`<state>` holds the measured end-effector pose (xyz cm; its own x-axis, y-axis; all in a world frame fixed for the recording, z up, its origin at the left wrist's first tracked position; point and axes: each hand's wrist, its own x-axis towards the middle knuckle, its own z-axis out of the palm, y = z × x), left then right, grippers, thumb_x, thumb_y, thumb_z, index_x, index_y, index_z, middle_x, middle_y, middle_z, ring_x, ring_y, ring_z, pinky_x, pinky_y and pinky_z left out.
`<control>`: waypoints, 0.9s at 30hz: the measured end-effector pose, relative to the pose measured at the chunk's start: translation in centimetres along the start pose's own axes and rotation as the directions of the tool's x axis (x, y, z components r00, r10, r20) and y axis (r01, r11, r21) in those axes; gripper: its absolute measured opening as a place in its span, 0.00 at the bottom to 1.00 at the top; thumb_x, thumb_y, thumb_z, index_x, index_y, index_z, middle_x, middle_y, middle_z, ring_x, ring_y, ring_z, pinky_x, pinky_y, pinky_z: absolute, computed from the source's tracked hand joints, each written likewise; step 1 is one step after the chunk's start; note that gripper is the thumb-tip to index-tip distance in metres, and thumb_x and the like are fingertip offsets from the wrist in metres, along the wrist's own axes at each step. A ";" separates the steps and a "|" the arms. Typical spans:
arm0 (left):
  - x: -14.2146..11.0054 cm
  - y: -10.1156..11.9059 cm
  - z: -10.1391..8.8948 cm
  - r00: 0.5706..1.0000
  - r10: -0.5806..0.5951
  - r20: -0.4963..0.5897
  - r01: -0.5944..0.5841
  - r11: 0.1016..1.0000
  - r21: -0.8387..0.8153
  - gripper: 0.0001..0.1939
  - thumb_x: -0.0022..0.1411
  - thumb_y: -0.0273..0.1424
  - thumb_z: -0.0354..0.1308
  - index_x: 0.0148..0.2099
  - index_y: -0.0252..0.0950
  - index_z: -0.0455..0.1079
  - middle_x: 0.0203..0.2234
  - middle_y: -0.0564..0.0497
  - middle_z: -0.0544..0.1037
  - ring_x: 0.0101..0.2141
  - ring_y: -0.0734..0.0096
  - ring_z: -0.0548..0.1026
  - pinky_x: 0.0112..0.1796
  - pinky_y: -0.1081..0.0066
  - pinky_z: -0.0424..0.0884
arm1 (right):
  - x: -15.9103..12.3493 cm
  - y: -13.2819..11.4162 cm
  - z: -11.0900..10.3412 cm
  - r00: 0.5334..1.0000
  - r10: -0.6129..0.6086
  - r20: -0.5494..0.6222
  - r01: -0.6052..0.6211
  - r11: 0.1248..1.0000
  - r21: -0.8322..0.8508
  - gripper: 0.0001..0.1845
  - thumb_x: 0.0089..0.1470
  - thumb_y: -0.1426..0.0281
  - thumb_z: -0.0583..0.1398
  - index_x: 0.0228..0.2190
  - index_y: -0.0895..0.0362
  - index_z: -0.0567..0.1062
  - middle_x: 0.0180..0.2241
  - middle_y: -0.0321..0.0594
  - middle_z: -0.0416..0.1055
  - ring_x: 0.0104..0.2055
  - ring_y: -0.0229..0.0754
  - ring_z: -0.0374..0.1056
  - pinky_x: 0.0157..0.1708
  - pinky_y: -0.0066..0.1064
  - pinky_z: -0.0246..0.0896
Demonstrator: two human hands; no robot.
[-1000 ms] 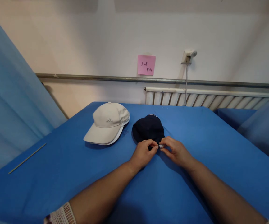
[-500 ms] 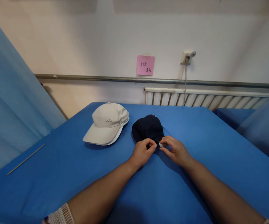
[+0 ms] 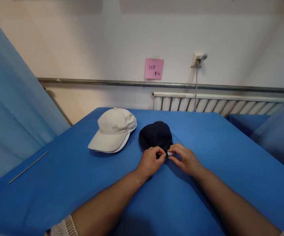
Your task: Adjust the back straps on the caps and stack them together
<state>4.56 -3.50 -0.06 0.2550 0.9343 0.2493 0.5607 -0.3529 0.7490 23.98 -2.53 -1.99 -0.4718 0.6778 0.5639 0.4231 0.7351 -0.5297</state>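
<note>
A dark navy cap (image 3: 155, 135) lies on the blue-covered table, its near edge between my two hands. My left hand (image 3: 150, 161) pinches the cap's near edge, where its strap seems to be; the fingers hide most of it. Between the thumb and fingers of my right hand (image 3: 185, 159) shows a small shiny silver-white buckle (image 3: 170, 153) at the strap. To the left, apart from my hands, rests a stack of light caps, with a cream cap (image 3: 112, 126) on top and a white brim under it.
A thin stick (image 3: 29, 167) lies near the left edge of the blue table cover (image 3: 83, 183). Blue curtains (image 3: 16, 91) hang at both sides. Behind the table are a radiator (image 3: 206, 102), a metal pipe and a wall socket with a cord.
The buckle in my right fingers has turned slightly and now looks shinier. Both hands stay in nearly the same place at the dark cap.
</note>
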 end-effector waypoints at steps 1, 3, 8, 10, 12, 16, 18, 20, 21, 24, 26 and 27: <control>0.0 0.0 0.0 1.000 0.000 -0.001 0.000 1.000 -0.003 0.06 0.58 0.29 0.55 0.31 0.37 0.72 0.27 0.52 0.78 0.32 0.69 0.74 0.35 0.71 0.67 | 0.0 0.0 0.0 1.000 0.002 -0.001 -0.002 1.000 0.003 0.10 0.56 0.74 0.58 0.41 0.52 0.70 0.38 0.41 0.70 0.40 0.43 0.68 0.39 0.36 0.67; -0.1 -0.1 0.1 1.000 0.001 -0.004 -0.001 1.000 -0.010 0.06 0.58 0.29 0.55 0.32 0.37 0.73 0.28 0.52 0.78 0.32 0.69 0.74 0.35 0.71 0.68 | 0.0 -0.1 0.0 1.000 0.008 0.002 -0.008 1.000 0.004 0.10 0.56 0.74 0.57 0.41 0.52 0.69 0.38 0.41 0.70 0.41 0.43 0.68 0.39 0.36 0.67; -0.2 0.0 0.2 1.000 0.000 0.007 0.000 1.000 -0.018 0.06 0.58 0.29 0.55 0.32 0.37 0.73 0.28 0.52 0.78 0.32 0.69 0.74 0.35 0.71 0.68 | 0.1 -0.1 0.1 0.999 0.021 0.031 -0.021 1.000 -0.008 0.09 0.56 0.75 0.57 0.40 0.52 0.69 0.38 0.41 0.71 0.41 0.43 0.68 0.41 0.36 0.67; -0.1 0.0 0.2 1.000 -0.002 0.012 0.002 1.000 -0.020 0.06 0.58 0.29 0.55 0.32 0.37 0.73 0.28 0.52 0.78 0.33 0.68 0.74 0.36 0.71 0.68 | 0.1 -0.1 0.2 0.999 0.021 0.024 -0.021 1.000 -0.016 0.09 0.57 0.75 0.57 0.40 0.52 0.69 0.39 0.41 0.71 0.42 0.43 0.69 0.41 0.37 0.67; -0.1 -0.1 0.2 1.000 -0.007 0.012 0.007 1.000 -0.024 0.06 0.59 0.30 0.55 0.33 0.37 0.73 0.28 0.52 0.78 0.33 0.68 0.74 0.36 0.71 0.68 | 0.1 -0.2 0.3 1.000 0.020 0.011 -0.020 1.000 -0.025 0.09 0.56 0.75 0.57 0.40 0.52 0.69 0.39 0.42 0.71 0.42 0.44 0.69 0.41 0.37 0.67; -0.1 -0.3 0.2 1.000 -0.019 0.015 0.019 0.999 -0.038 0.07 0.59 0.31 0.55 0.34 0.37 0.74 0.29 0.52 0.78 0.34 0.68 0.74 0.36 0.71 0.68 | 0.1 -0.5 0.3 1.000 0.023 0.014 -0.023 0.999 -0.032 0.11 0.56 0.76 0.57 0.41 0.52 0.70 0.39 0.42 0.71 0.42 0.44 0.69 0.41 0.37 0.67; -0.1 -0.3 0.1 1.000 -0.012 0.021 0.013 0.998 -0.055 0.07 0.60 0.32 0.54 0.35 0.37 0.74 0.30 0.52 0.78 0.35 0.67 0.74 0.37 0.70 0.68 | 0.1 -0.6 0.3 1.000 0.024 0.012 -0.023 0.999 -0.028 0.11 0.56 0.76 0.57 0.41 0.52 0.70 0.39 0.41 0.71 0.42 0.43 0.69 0.41 0.36 0.67; -0.2 -0.2 0.0 1.000 0.006 0.028 -0.004 0.997 -0.072 0.09 0.62 0.34 0.53 0.39 0.38 0.73 0.32 0.51 0.78 0.37 0.66 0.74 0.39 0.69 0.68 | 0.1 -0.6 0.2 0.999 0.028 -0.017 -0.028 0.999 -0.025 0.10 0.56 0.75 0.57 0.41 0.52 0.70 0.38 0.41 0.71 0.41 0.44 0.69 0.40 0.36 0.67; -0.3 -0.2 -0.1 0.999 0.018 0.027 -0.016 0.997 -0.075 0.09 0.63 0.34 0.53 0.41 0.38 0.73 0.34 0.51 0.78 0.38 0.66 0.75 0.40 0.69 0.68 | 0.1 -0.5 0.2 0.999 0.036 -0.034 -0.037 0.999 -0.025 0.10 0.56 0.75 0.57 0.41 0.52 0.70 0.38 0.41 0.71 0.41 0.44 0.69 0.40 0.36 0.67; -0.5 -0.1 -0.3 0.999 0.042 0.016 -0.041 0.998 -0.052 0.10 0.62 0.31 0.54 0.45 0.39 0.71 0.37 0.49 0.78 0.40 0.65 0.74 0.43 0.67 0.68 | 0.1 -0.3 0.1 0.997 0.056 -0.062 -0.058 0.998 -0.026 0.11 0.56 0.74 0.58 0.42 0.52 0.70 0.37 0.41 0.71 0.40 0.44 0.69 0.39 0.36 0.67; -0.5 0.0 -0.3 0.999 0.040 0.001 -0.040 0.999 -0.030 0.09 0.61 0.30 0.54 0.43 0.39 0.71 0.38 0.49 0.78 0.40 0.65 0.75 0.43 0.67 0.68 | 0.1 -0.3 0.1 0.996 0.062 -0.059 -0.064 0.998 -0.024 0.11 0.56 0.74 0.58 0.42 0.52 0.70 0.37 0.41 0.71 0.40 0.43 0.69 0.39 0.35 0.66; -0.5 0.0 -0.3 0.999 0.034 -0.007 -0.034 0.999 -0.026 0.08 0.61 0.29 0.55 0.42 0.39 0.71 0.37 0.50 0.78 0.40 0.65 0.75 0.42 0.67 0.68 | 0.1 -0.3 0.1 0.996 0.063 -0.056 -0.065 0.998 -0.022 0.11 0.56 0.74 0.58 0.42 0.52 0.70 0.37 0.41 0.71 0.39 0.43 0.68 0.39 0.35 0.66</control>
<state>4.16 -3.99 0.01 0.2680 0.9222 0.2789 0.5309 -0.3829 0.7560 23.76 -2.66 -1.84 -0.3998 0.7225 0.5640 0.4694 0.6899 -0.5511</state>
